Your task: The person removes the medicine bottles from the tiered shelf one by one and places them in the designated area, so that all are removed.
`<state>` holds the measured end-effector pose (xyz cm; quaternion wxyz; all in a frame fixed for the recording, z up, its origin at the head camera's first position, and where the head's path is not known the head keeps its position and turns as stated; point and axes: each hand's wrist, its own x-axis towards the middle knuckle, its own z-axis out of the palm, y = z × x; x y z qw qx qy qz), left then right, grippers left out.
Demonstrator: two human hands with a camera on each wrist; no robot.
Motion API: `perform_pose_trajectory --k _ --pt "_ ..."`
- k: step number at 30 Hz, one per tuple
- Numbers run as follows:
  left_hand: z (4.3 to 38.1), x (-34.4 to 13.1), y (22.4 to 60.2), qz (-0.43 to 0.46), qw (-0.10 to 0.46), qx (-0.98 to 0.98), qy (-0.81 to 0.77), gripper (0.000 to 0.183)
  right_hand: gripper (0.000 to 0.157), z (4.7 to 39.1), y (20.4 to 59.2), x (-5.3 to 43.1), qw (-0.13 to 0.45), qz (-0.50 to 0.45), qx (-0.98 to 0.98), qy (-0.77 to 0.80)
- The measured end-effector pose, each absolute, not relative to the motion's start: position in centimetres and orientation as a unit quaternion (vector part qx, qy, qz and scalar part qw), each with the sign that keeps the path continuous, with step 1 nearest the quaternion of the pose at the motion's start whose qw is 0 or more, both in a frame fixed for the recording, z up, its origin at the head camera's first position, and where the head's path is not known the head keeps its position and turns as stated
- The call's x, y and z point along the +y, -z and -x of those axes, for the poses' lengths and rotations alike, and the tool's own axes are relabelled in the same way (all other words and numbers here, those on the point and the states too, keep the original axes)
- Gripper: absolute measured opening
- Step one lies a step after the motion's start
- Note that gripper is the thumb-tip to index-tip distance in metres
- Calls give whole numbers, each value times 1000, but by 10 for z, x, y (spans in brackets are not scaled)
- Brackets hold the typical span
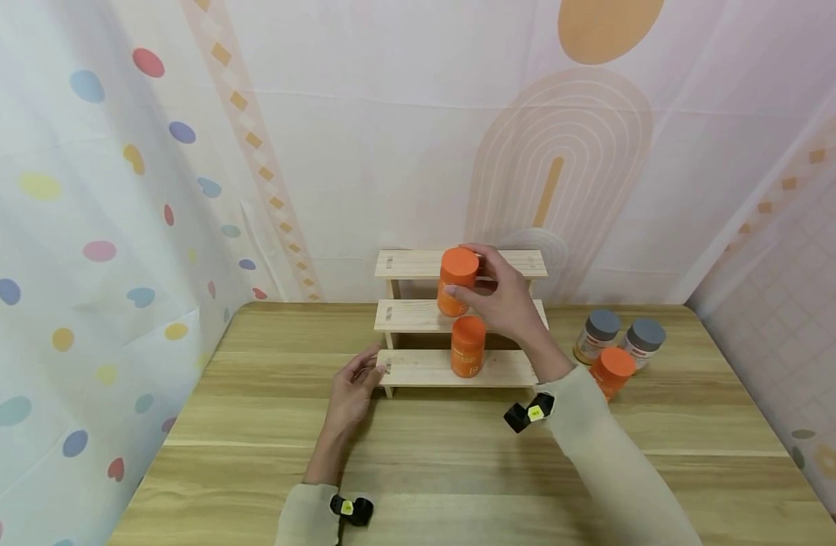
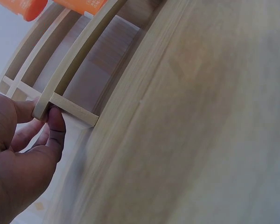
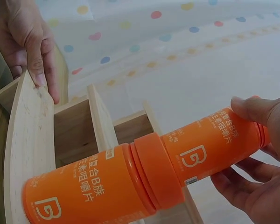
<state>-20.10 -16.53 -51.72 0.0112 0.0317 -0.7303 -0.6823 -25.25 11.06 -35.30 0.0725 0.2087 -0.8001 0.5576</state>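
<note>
A small three-step wooden rack stands against the back curtain. My left hand pinches the left end of its lowest board between thumb and fingers, as the left wrist view shows close up. In my right hand I grip an orange supplement bottle upright, thumb on the near side, fingers behind. It overlaps the middle board in the head view. Another orange bottle stands on the lowest board, just in front of and below the held one. The right wrist view shows white lettering on both bottles.
Right of the rack on the wooden table stand two grey-capped bottles, one nearer and one farther right. A third orange bottle stands before them, partly behind my right sleeve. Patterned curtains enclose the table's back and sides.
</note>
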Motion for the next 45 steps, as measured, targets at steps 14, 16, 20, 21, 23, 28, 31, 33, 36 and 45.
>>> perform_pose_trajectory --k 14,16,20,21,23,28,31,33,36,45 --pt "201 -165 519 -28 25 -738 674 43 66 239 347 132 90 -192 -787 -579" --pt "201 -165 519 -27 27 -739 673 43 66 237 347 135 92 -189 -789 -577" --pt "201 -165 519 -31 28 -739 672 43 66 231 350 142 104 -185 -794 -569" --pt "201 -165 519 -32 28 -739 672 44 66 230 350 144 108 -185 -796 -567" --pt "201 -165 519 -35 27 -738 673 44 66 228 352 147 116 -185 -798 -562" --pt "200 -165 518 -36 21 -735 677 44 67 222 354 156 129 -189 -797 -559" --pt "201 -165 518 -35 19 -735 676 44 68 217 355 162 131 -186 -797 -560" --pt "201 -165 518 -34 20 -734 677 44 68 215 357 165 134 -180 -799 -558" --pt "201 -165 519 -32 24 -732 681 44 68 210 359 169 139 -171 -803 -554" --pt "201 -165 519 -31 25 -730 682 44 68 197 367 184 159 -152 -807 -548"
